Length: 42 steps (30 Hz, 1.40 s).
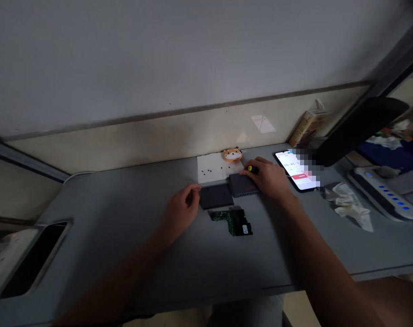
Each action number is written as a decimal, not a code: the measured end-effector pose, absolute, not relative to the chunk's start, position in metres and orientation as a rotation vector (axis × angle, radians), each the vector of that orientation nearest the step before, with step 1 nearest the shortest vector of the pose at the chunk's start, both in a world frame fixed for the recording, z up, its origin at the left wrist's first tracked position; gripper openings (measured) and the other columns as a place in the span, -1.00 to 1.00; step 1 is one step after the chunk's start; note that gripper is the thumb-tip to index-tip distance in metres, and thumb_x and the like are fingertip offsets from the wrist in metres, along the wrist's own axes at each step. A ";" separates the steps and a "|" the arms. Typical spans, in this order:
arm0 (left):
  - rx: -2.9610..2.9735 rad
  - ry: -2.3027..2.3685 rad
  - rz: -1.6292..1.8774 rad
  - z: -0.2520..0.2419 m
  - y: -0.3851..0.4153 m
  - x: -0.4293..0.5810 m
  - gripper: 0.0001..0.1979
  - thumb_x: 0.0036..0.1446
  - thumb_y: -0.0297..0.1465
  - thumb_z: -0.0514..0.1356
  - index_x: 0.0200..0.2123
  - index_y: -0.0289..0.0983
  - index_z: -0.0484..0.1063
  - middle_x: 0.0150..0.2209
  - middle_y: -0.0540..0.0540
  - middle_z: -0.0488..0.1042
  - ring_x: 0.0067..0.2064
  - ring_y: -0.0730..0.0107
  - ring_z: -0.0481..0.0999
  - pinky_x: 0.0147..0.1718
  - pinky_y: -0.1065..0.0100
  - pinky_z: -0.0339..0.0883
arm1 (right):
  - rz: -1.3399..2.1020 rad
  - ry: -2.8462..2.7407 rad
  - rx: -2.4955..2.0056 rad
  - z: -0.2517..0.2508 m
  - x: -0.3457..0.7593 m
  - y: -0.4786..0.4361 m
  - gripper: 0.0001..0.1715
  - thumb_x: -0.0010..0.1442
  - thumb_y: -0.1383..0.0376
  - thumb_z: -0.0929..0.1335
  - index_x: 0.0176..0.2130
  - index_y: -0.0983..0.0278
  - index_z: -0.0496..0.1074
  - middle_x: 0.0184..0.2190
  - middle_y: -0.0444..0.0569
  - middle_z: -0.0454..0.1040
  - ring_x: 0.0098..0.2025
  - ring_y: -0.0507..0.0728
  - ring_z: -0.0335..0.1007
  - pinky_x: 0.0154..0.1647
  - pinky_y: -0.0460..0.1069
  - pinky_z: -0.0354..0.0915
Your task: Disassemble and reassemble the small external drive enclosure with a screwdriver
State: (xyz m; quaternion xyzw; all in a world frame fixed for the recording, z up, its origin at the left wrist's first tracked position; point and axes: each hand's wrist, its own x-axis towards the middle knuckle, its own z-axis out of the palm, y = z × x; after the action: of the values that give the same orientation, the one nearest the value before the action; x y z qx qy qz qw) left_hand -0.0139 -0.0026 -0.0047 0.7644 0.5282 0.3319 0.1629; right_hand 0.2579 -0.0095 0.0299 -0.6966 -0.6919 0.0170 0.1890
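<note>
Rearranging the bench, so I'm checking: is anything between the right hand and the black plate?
Yes: the dark grey metal casing lies between them, just under the right hand and its yellow-handled screwdriver, with its edge beside the black plate.

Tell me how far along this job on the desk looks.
Looks done: the green circuit board lies bare, and small black screws sit on a white paper sheet. In hand: the right hand grips a yellow-and-black screwdriver at a dark grey metal case. Left: the flat dark grey cover lies loose beside the left hand, apparently not fitted to that case.
</note>
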 end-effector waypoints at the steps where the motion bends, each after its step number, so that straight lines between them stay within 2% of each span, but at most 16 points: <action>1: 2.162 1.554 0.939 -0.004 -0.002 -0.014 -0.74 0.26 -0.31 0.05 -0.26 -0.21 0.55 -0.58 0.05 0.40 -0.55 0.44 0.35 -0.48 0.44 0.15 | 0.048 -1.941 -1.967 0.030 0.258 -0.009 -0.57 0.39 -0.02 0.29 -0.22 0.19 0.59 -0.20 0.04 0.59 -0.30 0.17 0.47 -0.42 -0.01 0.00; 6: 2.072 1.772 0.810 0.004 -0.003 -0.011 -0.81 0.22 -0.32 0.08 -0.38 -0.21 0.44 -0.58 0.05 0.35 -0.52 0.43 0.34 -0.48 0.42 0.04 | 0.024 -1.915 -1.985 0.029 0.260 -0.008 -0.56 0.38 -0.03 0.29 -0.23 0.20 0.60 -0.23 0.05 0.59 -0.34 0.16 0.45 -0.40 0.00 0.02; 11: 2.163 1.690 0.647 0.008 -0.007 -0.010 -0.62 0.25 -0.19 0.02 -0.58 -0.21 0.16 -0.63 0.05 0.20 -0.56 0.45 0.19 -0.49 0.37 -0.08 | 0.007 -1.921 -1.906 0.025 0.269 -0.007 -0.60 0.36 0.02 0.32 -0.26 0.22 0.60 -0.27 0.06 0.58 -0.34 0.17 0.44 -0.36 0.01 0.11; 15: 2.243 1.598 0.649 0.004 -0.007 -0.009 -0.56 0.23 -0.15 -0.01 -0.62 -0.21 0.01 -0.67 0.06 0.09 -0.59 0.48 0.08 -0.50 0.34 -0.12 | 0.073 -1.919 -1.907 0.027 0.269 -0.007 -0.71 0.35 0.11 0.35 -0.26 0.22 0.60 -0.27 0.05 0.58 -0.32 0.18 0.46 -0.32 0.01 0.16; 21: 2.267 1.458 0.647 0.000 -0.006 -0.010 -0.60 0.22 -0.21 -0.02 -0.62 -0.22 0.01 -0.67 0.08 0.05 -0.61 0.52 0.06 -0.51 0.38 -0.11 | 0.079 -1.874 -1.890 0.026 0.266 -0.007 -0.76 0.34 0.17 0.36 -0.27 0.22 0.57 -0.27 0.04 0.57 -0.31 0.19 0.47 -0.30 0.01 0.18; 28: 2.276 1.429 0.684 -0.003 -0.005 -0.012 -0.59 0.23 -0.19 -0.04 -0.62 -0.21 -0.01 -0.68 0.08 0.03 -0.62 0.52 0.04 -0.54 0.38 -0.12 | 0.090 -1.844 -1.886 0.023 0.267 -0.006 -0.70 0.36 0.14 0.32 -0.29 0.22 0.55 -0.27 0.05 0.58 -0.32 0.18 0.46 -0.31 0.02 0.17; 37: 2.235 1.560 0.684 0.002 -0.008 -0.010 -0.52 0.24 -0.14 0.01 -0.64 -0.22 -0.03 -0.69 0.07 0.02 -0.62 0.51 0.04 -0.52 0.35 -0.15 | 0.107 -1.803 -1.893 0.022 0.267 -0.006 -0.75 0.35 0.17 0.34 -0.27 0.21 0.56 -0.25 0.05 0.60 -0.28 0.19 0.48 -0.29 0.01 0.20; 42: 2.215 1.589 0.685 0.004 -0.006 -0.009 -0.53 0.21 -0.16 0.04 -0.66 -0.22 -0.01 -0.69 0.04 0.08 -0.61 0.48 0.11 -0.51 0.33 -0.13 | 0.135 -1.872 -1.865 0.025 0.270 -0.006 -0.74 0.35 0.16 0.33 -0.29 0.21 0.54 -0.27 0.05 0.58 -0.29 0.19 0.47 -0.29 0.01 0.20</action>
State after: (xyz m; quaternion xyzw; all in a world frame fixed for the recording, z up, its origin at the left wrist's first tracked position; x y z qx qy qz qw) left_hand -0.0085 -0.0059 0.0040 0.7773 0.5576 0.2403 0.1645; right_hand 0.2699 -0.0065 0.0245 -0.6833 -0.6859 0.0493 0.2453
